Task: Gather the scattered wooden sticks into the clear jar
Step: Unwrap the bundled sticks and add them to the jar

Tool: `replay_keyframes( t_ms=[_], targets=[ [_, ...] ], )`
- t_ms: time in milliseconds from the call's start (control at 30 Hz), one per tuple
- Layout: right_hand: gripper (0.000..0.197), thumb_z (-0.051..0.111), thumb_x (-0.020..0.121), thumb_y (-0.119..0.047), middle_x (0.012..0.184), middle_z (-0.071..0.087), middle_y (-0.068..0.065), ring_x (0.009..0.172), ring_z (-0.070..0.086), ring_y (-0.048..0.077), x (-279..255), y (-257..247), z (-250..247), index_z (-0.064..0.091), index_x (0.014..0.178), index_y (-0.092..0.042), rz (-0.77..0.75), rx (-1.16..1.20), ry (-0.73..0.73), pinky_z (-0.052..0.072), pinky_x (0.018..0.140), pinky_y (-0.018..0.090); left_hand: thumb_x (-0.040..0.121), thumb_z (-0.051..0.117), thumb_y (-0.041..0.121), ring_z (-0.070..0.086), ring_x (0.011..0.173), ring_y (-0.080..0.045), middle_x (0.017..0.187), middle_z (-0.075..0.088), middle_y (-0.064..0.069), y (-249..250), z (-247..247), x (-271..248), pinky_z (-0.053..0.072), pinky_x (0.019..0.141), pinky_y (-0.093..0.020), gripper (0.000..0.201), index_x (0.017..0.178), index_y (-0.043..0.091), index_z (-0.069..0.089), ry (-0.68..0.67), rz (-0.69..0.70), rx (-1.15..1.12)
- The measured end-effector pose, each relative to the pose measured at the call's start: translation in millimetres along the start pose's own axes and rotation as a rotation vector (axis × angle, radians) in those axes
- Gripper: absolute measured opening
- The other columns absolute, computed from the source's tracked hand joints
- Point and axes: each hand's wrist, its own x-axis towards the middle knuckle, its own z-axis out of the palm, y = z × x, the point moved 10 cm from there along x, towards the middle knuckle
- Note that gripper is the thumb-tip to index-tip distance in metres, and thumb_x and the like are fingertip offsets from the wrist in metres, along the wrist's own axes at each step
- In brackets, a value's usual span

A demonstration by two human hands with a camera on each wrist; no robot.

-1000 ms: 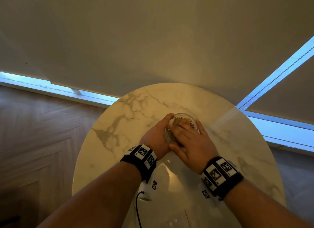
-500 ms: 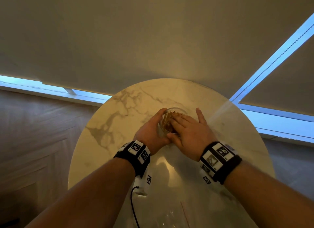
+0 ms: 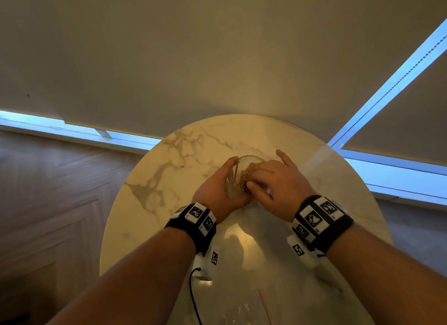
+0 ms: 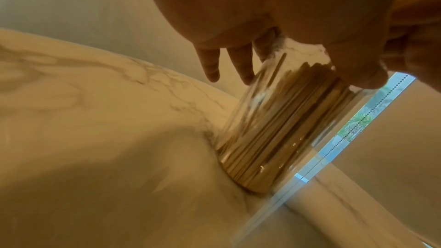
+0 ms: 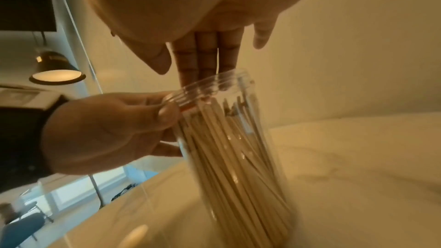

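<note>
A clear jar stands on the round marble table, packed with upright wooden sticks. My left hand grips the jar near its rim, thumb on the near side and fingers round the far side. In the right wrist view the same hand holds the jar just under the threaded neck. My right hand lies over the mouth with straight fingers reaching down to the stick tops. The left wrist view shows the jar full of sticks.
One loose thin stick lies on the table near my body, beside a clear plastic piece. A black cable hangs from my left wristband. Roller blinds and a window frame stand behind the table; wooden floor is on the left.
My right hand has slid towards the right side of the jar's mouth, uncovering more of the rim and sticks. The left hand keeps its grip on the jar.
</note>
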Motion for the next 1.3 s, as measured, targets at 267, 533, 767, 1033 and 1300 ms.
replay_keyframes(
  t_ms=[267,533,767,1033,1300],
  targets=[
    [0.050,0.034,0.099,-0.059,0.137,0.061,-0.007,0.133,0.053,0.016,-3.0,-5.4,20.8,0.067,0.118,-0.028,0.059,-0.118,-0.032,0.012,0.125,0.059,0.070,0.081,0.033,0.062,0.114,-0.007,0.131,0.062,0.013,-7.6,3.4,2.2,0.050,0.097,-0.025,0.102,0.154,0.044,0.024,-0.033,-0.034,0.010],
    [0.075,0.011,0.096,-0.064,0.159,0.044,-0.008,0.148,0.035,0.011,10.2,-6.8,16.2,0.047,0.150,-0.027,0.171,-0.005,-0.087,0.001,0.127,0.051,0.076,0.083,0.037,0.054,0.128,-0.004,0.146,0.052,0.016,-12.2,3.0,1.6,0.047,0.105,-0.028,0.097,0.154,0.043,0.026,0.027,-0.015,0.064],
    [0.068,0.013,0.100,-0.061,0.171,0.014,-0.013,0.157,0.010,0.013,6.4,-15.6,37.4,0.023,0.161,-0.032,0.134,-0.030,-0.266,0.002,0.125,0.055,0.080,0.080,0.026,0.054,0.130,-0.011,0.149,0.051,0.011,-9.7,1.0,1.7,0.047,0.105,-0.030,0.098,0.157,0.038,0.021,0.001,-0.043,0.117],
    [0.043,0.048,0.097,-0.044,0.147,0.058,-0.005,0.139,0.048,0.017,-37.3,-15.7,-6.5,0.065,0.133,-0.029,0.157,0.174,0.080,0.029,0.120,0.053,0.076,0.084,0.045,0.055,0.130,-0.021,0.153,0.048,0.000,-9.5,-0.9,-21.0,0.047,0.105,-0.040,0.119,0.161,0.032,0.003,-0.051,-0.077,0.172],
    [0.014,0.067,0.091,-0.047,0.089,0.068,-0.010,0.085,0.065,0.014,-206.9,-22.9,116.4,0.068,0.088,-0.033,0.721,0.385,-0.366,0.044,0.071,0.025,0.071,0.057,0.086,0.064,0.098,-0.015,0.111,0.069,0.008,-132.1,55.6,-192.5,0.055,0.084,-0.034,0.076,0.124,0.033,0.062,-0.617,-0.293,0.596]
  ],
)
